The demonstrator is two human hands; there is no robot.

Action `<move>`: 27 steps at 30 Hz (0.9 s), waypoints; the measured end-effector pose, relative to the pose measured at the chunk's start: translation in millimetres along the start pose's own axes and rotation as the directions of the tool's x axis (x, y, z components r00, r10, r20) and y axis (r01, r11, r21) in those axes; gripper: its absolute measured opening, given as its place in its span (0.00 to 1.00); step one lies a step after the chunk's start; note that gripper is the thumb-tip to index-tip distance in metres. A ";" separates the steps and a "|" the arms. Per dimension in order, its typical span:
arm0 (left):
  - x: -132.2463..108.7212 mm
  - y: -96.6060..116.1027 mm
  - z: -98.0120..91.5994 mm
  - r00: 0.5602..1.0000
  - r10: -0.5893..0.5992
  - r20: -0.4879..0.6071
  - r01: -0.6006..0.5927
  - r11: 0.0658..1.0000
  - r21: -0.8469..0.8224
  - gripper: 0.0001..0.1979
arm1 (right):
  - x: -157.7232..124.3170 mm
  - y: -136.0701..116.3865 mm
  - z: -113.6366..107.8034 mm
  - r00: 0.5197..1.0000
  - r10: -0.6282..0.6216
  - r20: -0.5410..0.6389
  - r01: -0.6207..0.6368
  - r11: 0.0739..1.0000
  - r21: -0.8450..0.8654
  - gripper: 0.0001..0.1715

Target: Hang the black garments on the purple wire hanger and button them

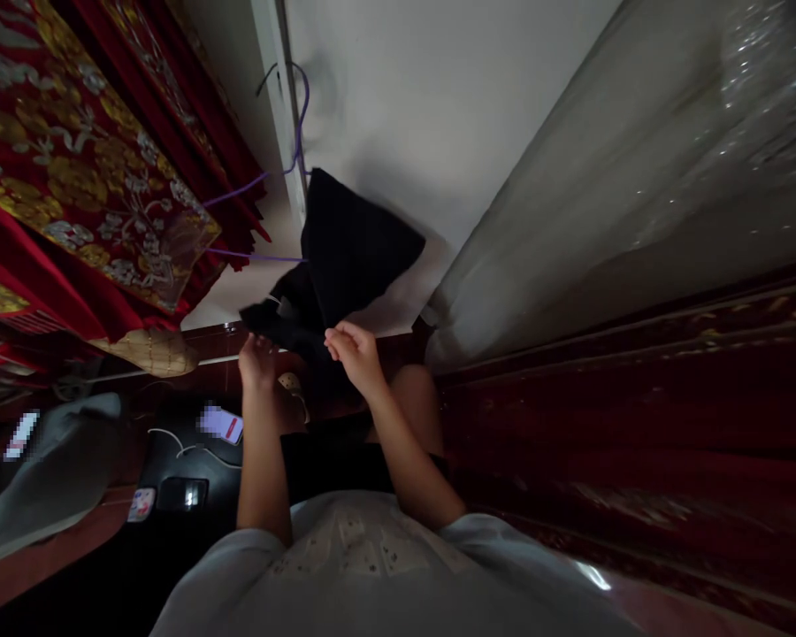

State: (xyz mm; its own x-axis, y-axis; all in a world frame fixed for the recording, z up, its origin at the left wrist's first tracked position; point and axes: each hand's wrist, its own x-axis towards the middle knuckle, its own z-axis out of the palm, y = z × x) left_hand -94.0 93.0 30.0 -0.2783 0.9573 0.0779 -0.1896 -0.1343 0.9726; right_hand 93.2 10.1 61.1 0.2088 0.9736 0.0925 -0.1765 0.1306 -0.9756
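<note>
A piece of black cloth [362,234] hangs in front of me, its upper part spread into a pointed, triangular shape. My right hand [355,352] is closed in a pinch at the cloth's lower edge. At its lower left part, my left hand [257,361] has curled fingers gripping the dark edge. A small pale tag or strip shows on the cloth near the left hand. Thin purple cords [258,257] run from the left to the cloth's upper left side. What lies behind the folds is hidden.
Red cloth with gold and silver patterns [99,177] hangs at the left. On the right stands a large plastic-wrapped panel [557,212]. A lit phone [223,424], a white cable and a dark phone [184,494] lie on a black surface. Another person's grey-clothed leg [72,460] is at far left.
</note>
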 end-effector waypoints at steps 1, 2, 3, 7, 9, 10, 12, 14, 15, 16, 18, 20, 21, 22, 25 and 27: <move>-9.6 -9.4 4.5 0.999 -0.034 -0.010 0.034 0.999 0.000 0.18 | 0.4 2.6 -2.6 0.999 -0.022 -0.048 0.021 0.999 -0.028 0.22; -18.0 -13.1 11.7 0.998 -0.050 -0.024 0.050 0.999 -0.019 0.17 | 2.0 5.1 -5.6 0.992 -0.062 -0.110 0.055 0.996 -0.067 0.19; -25.5 -11.3 21.1 0.999 -0.028 -0.020 0.028 0.999 -0.026 0.17 | 4.3 7.3 -8.6 0.981 -0.109 -0.159 0.092 0.990 -0.109 0.18; -52.0 31.2 66.6 0.926 0.221 0.307 -0.255 0.964 0.076 0.16 | 15.6 9.2 -12.6 0.989 -0.123 0.081 0.130 0.988 -0.083 0.36; -59.6 54.1 82.7 0.822 0.320 0.472 -0.434 0.888 0.154 0.17 | 19.4 2.7 -10.8 0.977 -0.071 0.200 0.077 0.997 -0.022 0.33; -60.0 61.8 86.3 0.782 0.365 0.504 -0.514 0.836 0.192 0.19 | 21.0 -3.8 -10.6 0.975 -0.041 0.216 0.046 0.999 -0.019 0.28; -53.3 67.6 82.3 0.723 0.407 0.558 -0.606 0.761 0.230 0.25 | 25.6 -23.9 -13.5 0.960 0.027 0.280 -0.001 0.996 -0.093 0.19; -39.6 61.7 64.7 0.672 0.299 0.677 -0.572 0.790 0.219 0.33 | 36.7 -49.6 -20.7 0.901 0.067 0.428 0.039 0.971 -0.235 0.13; -32.0 56.0 52.5 0.626 0.179 0.759 -0.516 0.825 0.231 0.37 | 46.1 -61.9 -25.0 0.875 0.047 0.481 0.114 0.947 -0.300 0.10; -24.9 49.6 39.2 0.567 0.039 0.823 -0.460 0.843 0.278 0.38 | 58.5 -72.2 -28.9 0.866 -0.006 0.499 0.206 0.915 -0.346 0.07; -13.0 39.6 12.7 0.473 -0.209 0.856 -0.417 0.803 0.426 0.34 | 90.8 -82.3 -33.8 0.886 -0.172 0.430 0.356 0.846 -0.396 0.06; -3.3 38.9 -9.7 0.464 -0.299 0.834 -0.457 0.726 0.515 0.27 | 127.5 -76.1 -33.5 0.905 -0.306 0.295 0.413 0.797 -0.441 0.17; 1.5 43.1 -18.7 0.489 -0.286 0.824 -0.493 0.689 0.531 0.24 | 144.6 -67.8 -32.0 0.915 -0.323 0.242 0.402 0.789 -0.465 0.23; 6.8 50.1 -26.2 0.524 -0.254 0.813 -0.534 0.646 0.546 0.22 | 159.1 -57.3 -30.4 0.930 -0.303 0.206 0.366 0.791 -0.490 0.24; 25.5 80.1 -41.3 0.626 -0.182 0.758 -0.652 0.412 0.637 0.17 | 181.5 -26.7 -32.4 0.986 -0.152 0.067 0.163 0.800 -0.578 0.09; 38.9 99.1 -46.3 0.673 -0.203 0.711 -0.680 0.210 0.703 0.15 | 179.9 -17.4 -44.2 0.990 -0.135 -0.028 0.089 0.779 -0.621 0.08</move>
State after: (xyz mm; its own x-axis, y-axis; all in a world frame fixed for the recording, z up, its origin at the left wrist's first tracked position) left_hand -167.2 105.2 119.4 0.5212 0.8533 0.0104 0.8110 -0.4991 0.3054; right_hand 176.4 174.7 85.9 0.2579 0.9413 0.2179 0.4781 0.0717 -0.8754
